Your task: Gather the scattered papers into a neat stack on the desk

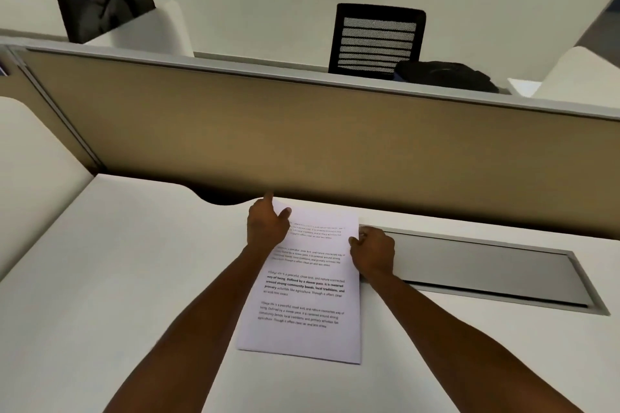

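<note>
The papers (303, 282) lie as what looks like 1 stack on the white desk (100, 278), printed side up, with the far short edge close under the tan divider panel (302, 137) at the desk's back edge. The long axis runs from the near edge of the desk toward the back edge, leaning slightly left as it approaches the person. No loose sheet shows elsewhere on the desk, so the gathering seems nearly done and what remains is squaring the edges.

Both hands bracket the far end of the stack, 1 on each long edge. The left hand (266, 228) rests at the far left corner, fingers loosely spread, its forefinger pointing toward the panel and its thumb over the paper; it presses rather than pinches. The right hand (374, 253) sits against the right long edge, a little nearer the person than the left one, fingers curled and the thumb touching the sheet's margin. Whether it nips the edge or only nudges it, I cannot tell. Just beyond it lies the grey cable-tray lid (486, 265) set into the desk.

Since the hands face each other across the short width, the next move probably calls for pushing inward from both long edges. The near end lies free between the forearms, well apart from either hand, so it could fan out unless 1 hand slides back toward it.
</note>
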Demonstrator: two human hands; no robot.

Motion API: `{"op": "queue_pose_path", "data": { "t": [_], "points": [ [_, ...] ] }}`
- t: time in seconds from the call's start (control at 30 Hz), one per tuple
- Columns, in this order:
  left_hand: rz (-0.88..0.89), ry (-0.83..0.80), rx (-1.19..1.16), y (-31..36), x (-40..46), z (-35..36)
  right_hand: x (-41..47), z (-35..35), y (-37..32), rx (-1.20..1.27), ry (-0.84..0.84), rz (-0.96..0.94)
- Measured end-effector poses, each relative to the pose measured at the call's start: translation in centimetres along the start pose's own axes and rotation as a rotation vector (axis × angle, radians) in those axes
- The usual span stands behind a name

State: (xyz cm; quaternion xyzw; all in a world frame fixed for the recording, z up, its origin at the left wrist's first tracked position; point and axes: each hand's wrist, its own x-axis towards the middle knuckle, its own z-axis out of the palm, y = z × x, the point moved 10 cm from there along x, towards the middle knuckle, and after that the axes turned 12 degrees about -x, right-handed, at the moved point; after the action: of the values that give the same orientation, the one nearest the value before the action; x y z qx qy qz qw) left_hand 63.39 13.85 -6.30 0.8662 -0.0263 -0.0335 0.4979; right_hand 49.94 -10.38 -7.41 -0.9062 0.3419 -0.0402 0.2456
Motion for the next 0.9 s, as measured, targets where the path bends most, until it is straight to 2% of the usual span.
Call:
{"op": "queue_pose_path", "data": {
  "t": [0.23, 0.6, 0.9],
  "points": [
    [-0.048, -0.034, -0.013, -1.2, -2.4, 2.0, -1.3, 0.5, -0.3, -0.043, 0.034, -0.048],
    [0.031, -0.072, 0.078, -2.3, -3.5, 2.4, -2.5, 1.6, -0.6, -0.079, 0.021, -0.138],
    [0.034, -0.167, 0.199, -2.3, -4.1, 3.6, -3.1, 1.3, -1.4, -0.175, 0.032, -0.238]
  ]
}}
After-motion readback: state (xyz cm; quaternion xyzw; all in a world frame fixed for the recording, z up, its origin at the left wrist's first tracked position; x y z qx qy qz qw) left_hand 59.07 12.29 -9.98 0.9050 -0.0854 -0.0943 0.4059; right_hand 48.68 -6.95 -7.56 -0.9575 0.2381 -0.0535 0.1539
